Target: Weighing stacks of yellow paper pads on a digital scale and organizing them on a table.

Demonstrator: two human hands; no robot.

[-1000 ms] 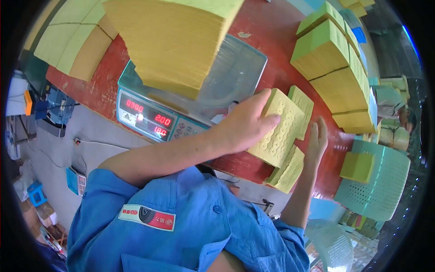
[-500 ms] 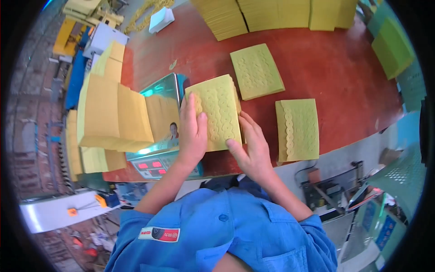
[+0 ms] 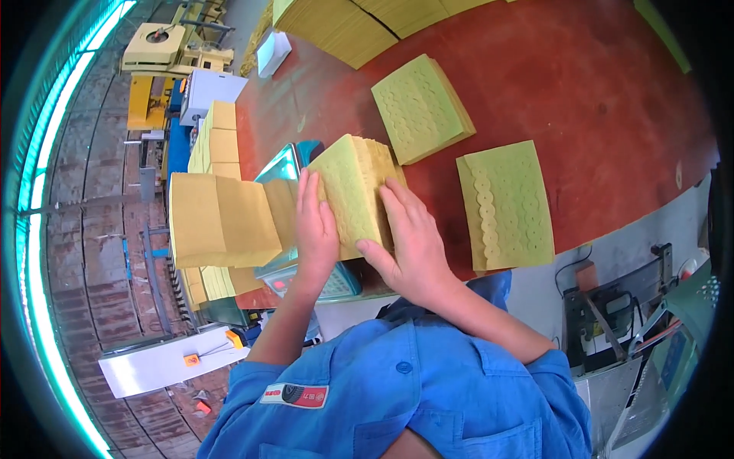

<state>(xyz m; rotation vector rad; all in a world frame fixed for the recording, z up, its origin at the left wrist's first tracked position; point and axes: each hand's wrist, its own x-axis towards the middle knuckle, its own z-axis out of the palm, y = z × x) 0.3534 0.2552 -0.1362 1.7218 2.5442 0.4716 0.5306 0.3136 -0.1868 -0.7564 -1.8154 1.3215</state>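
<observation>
A thick stack of yellow embossed paper (image 3: 345,183) is held between my two hands, tilted so its ragged side edge faces right. My left hand (image 3: 315,233) presses along its left side, fingers pointing away from me. My right hand (image 3: 413,241) grips the right edge, with the thumb at the near corner. Just left of the held stack is a digital scale (image 3: 329,283) with a shiny metal pan, partly hidden by my left hand and forearm. A tall block of plain yellow paper (image 3: 222,222) stands on or against the pan; its underside is hidden.
Two more embossed paper stacks, a farther one (image 3: 420,111) and a nearer one (image 3: 516,203), lie on the red table (image 3: 596,115) to the right. Large paper blocks (image 3: 336,30) line the far side. A small white stack (image 3: 273,55) sits at the far left, near machinery (image 3: 214,96).
The held stack has tilted, turning its top leftward and exposing more of its right side edge. My hands have tilted with it. The whole view has swung toward the left.
</observation>
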